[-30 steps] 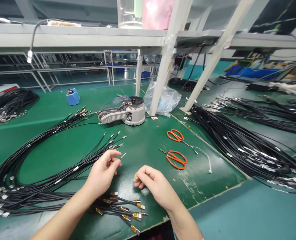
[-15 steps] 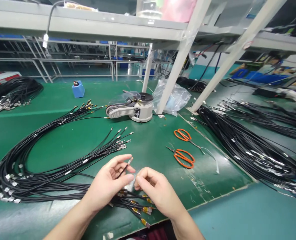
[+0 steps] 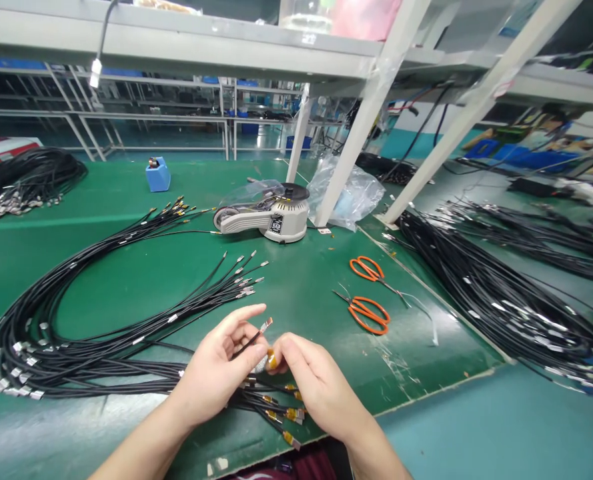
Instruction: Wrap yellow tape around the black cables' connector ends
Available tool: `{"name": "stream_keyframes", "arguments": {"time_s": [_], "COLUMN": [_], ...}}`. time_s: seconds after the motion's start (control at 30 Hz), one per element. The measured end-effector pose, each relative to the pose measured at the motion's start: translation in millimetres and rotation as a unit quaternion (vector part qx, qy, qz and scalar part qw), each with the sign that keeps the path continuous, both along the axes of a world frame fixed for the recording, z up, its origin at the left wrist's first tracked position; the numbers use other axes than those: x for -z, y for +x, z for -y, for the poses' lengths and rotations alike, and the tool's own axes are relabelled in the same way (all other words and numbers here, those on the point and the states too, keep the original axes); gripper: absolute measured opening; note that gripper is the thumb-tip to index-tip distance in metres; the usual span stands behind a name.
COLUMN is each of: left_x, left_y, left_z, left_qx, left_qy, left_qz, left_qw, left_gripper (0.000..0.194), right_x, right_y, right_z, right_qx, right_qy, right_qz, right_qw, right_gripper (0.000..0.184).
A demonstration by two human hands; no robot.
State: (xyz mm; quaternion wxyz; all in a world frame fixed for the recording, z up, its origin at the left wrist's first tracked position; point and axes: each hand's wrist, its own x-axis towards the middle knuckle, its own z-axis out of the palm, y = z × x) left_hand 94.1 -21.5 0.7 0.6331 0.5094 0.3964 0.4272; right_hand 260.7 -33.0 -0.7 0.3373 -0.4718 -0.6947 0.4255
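My left hand (image 3: 219,363) is closed round a black cable (image 3: 246,347), whose metal connector end (image 3: 267,325) sticks up past the fingers. Close beside it, my right hand (image 3: 311,380) pinches a small piece of amber tape (image 3: 272,360). Something silvery and crinkled shows between the two hands, too small to make out. Under the hands lie more black cable ends with amber tape round their metal connectors (image 3: 292,415). These belong to a looped bundle of black cables (image 3: 51,280) with white labels, spread over the left of the green table (image 3: 121,280).
Two orange-handled scissors (image 3: 369,315) lie to the right. A grey tape dispenser (image 3: 286,223) stands behind, beside a shelf post (image 3: 351,127) and a clear plastic bag (image 3: 361,200). A blue holder (image 3: 157,175) is at back left. More cables (image 3: 476,287) lie on the right.
Amber tape now shows at my right fingertips, which were covering that spot before. The cable's connector end has shifted slightly right, further out of my left hand.
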Motion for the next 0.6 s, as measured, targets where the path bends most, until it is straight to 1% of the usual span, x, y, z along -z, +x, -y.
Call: {"name": "stream_keyframes", "arguments": {"time_s": [0.13,0.23,0.33,0.4,0.43,0.53,0.6], "left_x": [-3.5,-3.5,-2.0,-1.1,-0.8,-0.4,-0.4], "left_y": [1.8,4.7,6.8,7.7,8.0,8.9,9.2], "left_z": [1.7,1.3,-0.2,-0.8,-0.8,-0.1,0.2], "left_qx": [0.002,-0.036,-0.094,-0.126,-0.139,-0.163,-0.164], "left_qy": [0.002,-0.001,0.002,0.002,0.001,-0.011,-0.022], "left_qz": [-0.009,-0.012,0.004,0.016,0.019,0.02,0.025], "left_qw": [1.0,0.999,0.996,0.992,0.99,0.986,0.986], "left_gripper": [0.052,0.052,0.053,0.056,0.057,0.063,0.066], "right_x": [-3.1,-3.9,-0.6,3.2,5.2,9.7,11.3], "right_y": [-1.2,-2.4,-3.2,-4.2,-5.1,-10.2,-15.4], "right_z": [-0.4,-1.4,-2.3,-2.6,-2.6,-1.9,-1.3], "right_qx": [0.002,0.005,0.037,0.082,0.1,0.115,0.111], "right_qy": [0.016,0.006,-0.068,-0.116,-0.128,-0.127,-0.116], "right_qz": [0.028,0.011,-0.066,-0.129,-0.159,-0.221,-0.236], "right_qw": [0.999,1.0,0.995,0.981,0.974,0.96,0.958], "right_gripper": [0.037,0.038,0.034,0.032,0.031,0.037,0.038]}}
